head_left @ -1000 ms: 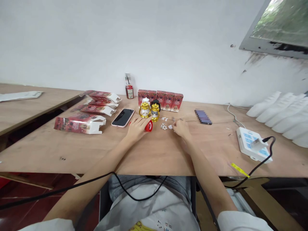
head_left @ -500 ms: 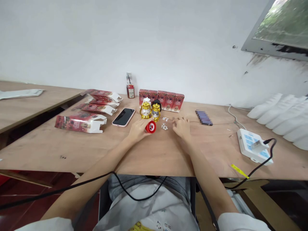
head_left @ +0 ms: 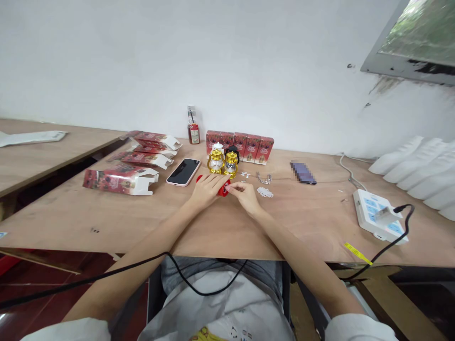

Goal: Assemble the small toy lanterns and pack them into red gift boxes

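My left hand (head_left: pixel 206 192) is wrapped around a small red lantern (head_left: pixel 223 190), which lies on its side with its round base turned to the right. At that base, my right hand (head_left: pixel 244 196) pinches with thumb and fingers; any small part between them is too tiny to make out. Just behind stand two gold mini lanterns, one on the left (head_left: pixel 215 162) and one on the right (head_left: pixel 231 165). A white lantern (head_left: pixel 218 147) and a black lantern (head_left: pixel 233 150) are partly hidden behind them. Thin metal wire pieces (head_left: pixel 264 178) and small white pieces (head_left: pixel 265 192) lie right of my right hand.
Several red boxes (head_left: pixel 249 148) stand along the wall beside a bottle (head_left: pixel 194 132). Opened red boxes (head_left: pixel 117 180) lie left of a phone (head_left: pixel 184 172). Another phone (head_left: pixel 303 172), a power strip (head_left: pixel 378 215) and white stacked items (head_left: pixel 419 170) are on the right.
My right hand has moved left from the table to the red lantern's base, uncovering the wire and white pieces. My left hand has turned the lantern further onto its side.
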Demonstrator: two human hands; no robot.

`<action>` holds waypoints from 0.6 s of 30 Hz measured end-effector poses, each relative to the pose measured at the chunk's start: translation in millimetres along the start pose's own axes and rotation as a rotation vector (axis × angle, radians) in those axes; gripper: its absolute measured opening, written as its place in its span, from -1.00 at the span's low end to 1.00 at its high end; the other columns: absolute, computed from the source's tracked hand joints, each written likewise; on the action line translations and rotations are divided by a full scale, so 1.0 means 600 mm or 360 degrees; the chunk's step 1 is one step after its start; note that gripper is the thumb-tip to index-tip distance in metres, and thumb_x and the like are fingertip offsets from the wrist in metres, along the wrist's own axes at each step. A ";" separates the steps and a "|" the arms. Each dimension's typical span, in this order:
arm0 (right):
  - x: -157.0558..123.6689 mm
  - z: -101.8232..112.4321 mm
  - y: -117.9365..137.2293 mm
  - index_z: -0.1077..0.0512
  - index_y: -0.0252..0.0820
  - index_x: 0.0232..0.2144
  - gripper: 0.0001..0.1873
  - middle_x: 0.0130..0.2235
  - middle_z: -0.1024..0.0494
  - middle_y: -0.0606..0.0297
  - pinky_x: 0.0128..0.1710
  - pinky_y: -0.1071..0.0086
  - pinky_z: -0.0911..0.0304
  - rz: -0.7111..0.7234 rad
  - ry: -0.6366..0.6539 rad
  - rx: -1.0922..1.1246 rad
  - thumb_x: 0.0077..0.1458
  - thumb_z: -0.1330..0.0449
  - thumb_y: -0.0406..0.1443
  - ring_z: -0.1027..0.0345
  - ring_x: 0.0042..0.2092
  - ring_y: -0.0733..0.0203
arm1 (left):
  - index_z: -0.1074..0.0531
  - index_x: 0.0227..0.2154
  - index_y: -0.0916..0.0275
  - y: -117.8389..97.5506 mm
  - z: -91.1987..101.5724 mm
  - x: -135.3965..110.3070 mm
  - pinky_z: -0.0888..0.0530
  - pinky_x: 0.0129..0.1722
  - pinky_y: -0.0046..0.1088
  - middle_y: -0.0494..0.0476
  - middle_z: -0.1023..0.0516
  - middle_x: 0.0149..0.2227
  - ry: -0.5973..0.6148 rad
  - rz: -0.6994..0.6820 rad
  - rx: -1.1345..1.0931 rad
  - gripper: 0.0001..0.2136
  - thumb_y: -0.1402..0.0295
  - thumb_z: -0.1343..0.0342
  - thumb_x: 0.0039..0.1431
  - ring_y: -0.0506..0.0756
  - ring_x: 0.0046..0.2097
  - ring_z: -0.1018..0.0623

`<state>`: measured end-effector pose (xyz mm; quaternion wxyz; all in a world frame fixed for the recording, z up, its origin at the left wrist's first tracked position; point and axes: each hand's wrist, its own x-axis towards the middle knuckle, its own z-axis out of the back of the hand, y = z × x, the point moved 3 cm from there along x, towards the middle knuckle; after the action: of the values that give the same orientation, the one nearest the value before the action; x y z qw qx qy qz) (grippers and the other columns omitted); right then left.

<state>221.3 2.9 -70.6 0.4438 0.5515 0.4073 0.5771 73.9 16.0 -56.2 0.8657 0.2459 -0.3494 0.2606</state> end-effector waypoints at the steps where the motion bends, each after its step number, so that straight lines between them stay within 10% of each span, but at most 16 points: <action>1: -0.001 -0.001 -0.001 -0.55 -0.17 -0.53 -0.80 -0.43 -0.57 0.31 -0.28 0.35 -0.19 -0.0060 -0.0018 0.0066 -0.22 -0.32 -0.16 -0.33 -0.38 0.25 | -0.32 0.04 0.33 -0.001 0.001 0.001 -0.37 -0.19 -0.33 0.25 -0.55 -0.11 0.0008 -0.0010 0.0016 -0.66 0.35 0.03 0.23 0.14 -0.10 -0.51; 18: -0.002 -0.005 -0.016 -0.44 -0.22 -0.64 -0.86 -0.59 -0.42 0.40 -0.39 0.42 -0.12 -0.0195 -0.0051 -0.0034 -0.24 -0.17 -0.25 -0.18 -0.49 0.35 | -0.32 0.05 0.33 -0.010 -0.013 -0.002 -0.34 -0.12 -0.31 0.27 -0.54 -0.09 0.0170 -0.0155 0.0210 -0.67 0.42 0.09 0.25 0.14 -0.06 -0.48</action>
<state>218.7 4.4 -80.5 0.4905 0.5299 0.4270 0.5443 80.5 16.3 -63.6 0.8767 0.3049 -0.2725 0.2534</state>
